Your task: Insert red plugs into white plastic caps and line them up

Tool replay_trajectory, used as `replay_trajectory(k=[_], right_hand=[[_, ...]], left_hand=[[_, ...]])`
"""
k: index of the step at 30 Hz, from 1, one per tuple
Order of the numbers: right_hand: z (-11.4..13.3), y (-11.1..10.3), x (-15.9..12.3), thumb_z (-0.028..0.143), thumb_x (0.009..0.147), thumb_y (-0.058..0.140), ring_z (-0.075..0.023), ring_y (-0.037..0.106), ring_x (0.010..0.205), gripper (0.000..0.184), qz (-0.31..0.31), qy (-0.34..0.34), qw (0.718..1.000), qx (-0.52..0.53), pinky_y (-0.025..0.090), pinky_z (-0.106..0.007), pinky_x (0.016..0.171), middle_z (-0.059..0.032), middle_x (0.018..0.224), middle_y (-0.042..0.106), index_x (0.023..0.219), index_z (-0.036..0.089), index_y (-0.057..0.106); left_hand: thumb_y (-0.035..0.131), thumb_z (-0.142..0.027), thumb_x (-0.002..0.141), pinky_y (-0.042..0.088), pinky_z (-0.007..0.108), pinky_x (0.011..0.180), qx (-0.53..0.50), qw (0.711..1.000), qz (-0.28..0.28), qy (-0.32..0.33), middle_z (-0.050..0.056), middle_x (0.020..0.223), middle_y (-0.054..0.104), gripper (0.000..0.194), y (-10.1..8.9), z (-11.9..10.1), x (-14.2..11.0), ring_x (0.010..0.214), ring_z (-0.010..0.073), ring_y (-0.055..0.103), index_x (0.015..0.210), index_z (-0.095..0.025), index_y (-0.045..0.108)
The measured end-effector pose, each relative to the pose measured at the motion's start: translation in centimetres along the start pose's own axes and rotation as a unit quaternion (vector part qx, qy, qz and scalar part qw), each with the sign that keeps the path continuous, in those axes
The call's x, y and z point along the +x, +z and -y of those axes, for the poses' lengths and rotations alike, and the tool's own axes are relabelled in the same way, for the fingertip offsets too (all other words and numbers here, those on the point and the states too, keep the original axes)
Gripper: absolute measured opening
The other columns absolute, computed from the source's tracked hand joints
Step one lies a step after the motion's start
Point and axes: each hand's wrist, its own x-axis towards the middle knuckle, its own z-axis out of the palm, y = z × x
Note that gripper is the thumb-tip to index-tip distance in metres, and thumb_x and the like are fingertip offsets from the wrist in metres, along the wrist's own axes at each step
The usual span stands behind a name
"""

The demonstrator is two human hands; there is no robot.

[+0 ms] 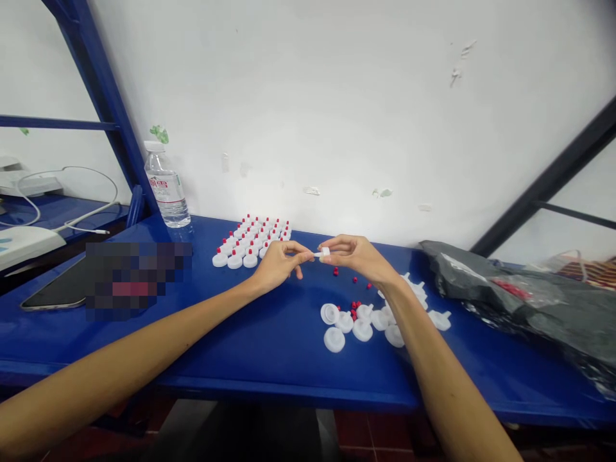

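My right hand pinches a small white plastic cap above the blue table. My left hand is closed in a pinch, its fingertips touching the cap's left side; what they hold is too small to see. Below my hands lies a loose heap of white caps with several tiny red plugs scattered among them. Behind my left hand stand rows of white caps with red plugs fitted on top.
A clear water bottle stands at the back left by a blue frame post. A phone lies at the left next to a blurred patch. Grey and clear plastic bags cover the right side. The white wall is close behind.
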Motion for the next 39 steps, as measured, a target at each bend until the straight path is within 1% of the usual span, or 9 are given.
replay_trajectory(k=[8,13,16,21,24,26,29,34,39], right_hand=[[0.1,1.0,0.0,0.031,0.055,0.091,-0.0237,0.074,0.094,0.042,-0.017,0.005,1.000,0.020,0.057,-0.040,0.089,-0.0078,0.097,0.077,0.087,0.017,0.068],[0.1,1.5,0.0,0.030,0.055,0.092,-0.0233,0.075,0.090,0.042,-0.001,-0.002,0.999,0.042,0.058,-0.039,0.086,-0.0066,0.092,0.078,0.084,0.017,0.064],[0.4,1.8,0.1,0.030,0.060,0.089,-0.0235,0.075,0.091,0.043,-0.003,-0.003,0.999,0.042,0.058,-0.039,0.088,-0.0056,0.093,0.078,0.094,0.019,0.065],[0.7,2.2,0.1,0.028,0.067,0.086,-0.0239,0.073,0.099,0.062,0.020,-0.002,0.999,0.030,0.057,-0.041,0.093,-0.0068,0.103,0.076,0.121,0.023,0.057],[0.0,1.6,0.1,0.033,0.069,0.085,-0.0250,0.070,0.109,0.070,0.028,-0.006,0.999,-0.032,0.055,-0.042,0.095,-0.0097,0.118,0.072,0.130,0.025,0.053],[-0.7,0.9,0.1,0.040,0.075,0.081,-0.0251,0.069,0.109,0.066,-0.015,-0.013,0.993,-0.113,0.055,-0.042,0.095,-0.0110,0.122,0.069,0.133,0.026,0.052],[-1.2,-0.3,0.1,0.046,0.087,0.067,-0.0232,0.071,0.100,0.050,-0.084,-0.020,0.976,-0.201,0.055,-0.041,0.091,-0.0107,0.117,0.070,0.131,0.025,0.055],[-0.9,-1.0,-0.1,0.044,0.093,0.059,-0.0218,0.072,0.094,0.038,-0.105,-0.033,0.963,-0.245,0.055,-0.036,0.084,-0.0080,0.114,0.071,0.127,0.026,0.057],[-1.1,-1.1,0.1,0.043,0.094,0.058,-0.0222,0.071,0.093,0.033,-0.104,-0.048,0.941,-0.318,0.053,-0.038,0.087,-0.0080,0.111,0.072,0.121,0.024,0.060]], left_hand=[[0.065,-0.039,0.087,0.041,0.022,0.045,0.030,0.998,-0.037,0.033,0.007,0.088,0.074,0.029,0.2,-0.9,-0.4,0.044,0.0093,0.061,0.089,-0.011,0.071],[0.062,-0.036,0.090,0.045,0.022,0.049,0.057,0.996,-0.033,0.056,0.005,0.088,0.074,0.025,-0.4,-1.4,0.1,0.046,0.0087,0.061,0.090,-0.013,0.072],[0.063,-0.037,0.089,0.048,0.022,0.052,0.061,0.996,-0.031,0.059,0.006,0.092,0.074,0.025,-0.4,-1.8,0.4,0.051,0.0100,0.065,0.091,-0.013,0.071],[0.065,-0.037,0.087,0.049,0.021,0.051,0.046,0.997,-0.037,0.048,0.008,0.091,0.075,0.026,-0.4,-2.6,0.6,0.057,0.0125,0.069,0.093,-0.013,0.071],[0.065,-0.035,0.085,0.049,0.021,0.051,0.107,0.993,-0.022,0.046,0.006,0.085,0.075,0.023,-1.0,-3.0,0.7,0.053,0.0114,0.066,0.090,-0.014,0.073],[0.065,-0.032,0.084,0.049,0.022,0.054,0.190,0.980,-0.002,0.061,0.005,0.082,0.076,0.019,-1.8,-3.2,0.8,0.052,0.0112,0.064,0.086,-0.015,0.074],[0.065,-0.027,0.081,0.049,0.023,0.062,0.321,0.941,0.038,0.100,0.002,0.081,0.077,0.014,-3.2,-3.7,1.1,0.064,0.0139,0.067,0.086,-0.019,0.076],[0.062,-0.020,0.077,0.045,0.026,0.068,0.466,0.865,0.139,0.120,0.001,0.082,0.077,0.016,-5.1,-3.8,1.5,0.075,0.0173,0.068,0.081,-0.022,0.077],[0.065,-0.023,0.074,0.043,0.026,0.066,0.469,0.864,0.164,0.079,0.003,0.073,0.075,0.012,-6.3,-3.0,1.8,0.068,0.0176,0.066,0.073,-0.022,0.076]])
